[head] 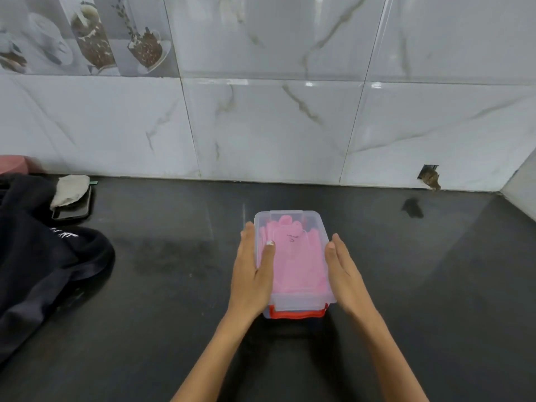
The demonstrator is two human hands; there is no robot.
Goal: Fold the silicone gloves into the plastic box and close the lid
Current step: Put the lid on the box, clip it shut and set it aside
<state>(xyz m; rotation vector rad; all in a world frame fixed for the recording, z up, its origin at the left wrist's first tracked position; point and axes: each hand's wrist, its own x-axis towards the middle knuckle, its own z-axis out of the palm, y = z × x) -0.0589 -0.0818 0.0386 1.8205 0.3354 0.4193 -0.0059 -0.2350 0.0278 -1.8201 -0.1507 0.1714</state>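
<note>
The left hand (253, 274) lies flat along the left side of the 1 clear plastic box (293, 307), fingers straight, thumb resting on the lid (304, 227). The right hand (345, 271) presses its straight fingers against the right side. The lid sits on the box at the middle of the dark counter (406, 285); pink silicone gloves (298, 262) show through it, count unclear. 1 red latch (295, 314) faces the person.

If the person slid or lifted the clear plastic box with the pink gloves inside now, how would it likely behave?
The plastic box probably feels light: thin clear walls, only soft pink gloves inside. It sits low and wide, so tipping seems unlikely. On the smooth dark counter it would likely slide easily.
</note>
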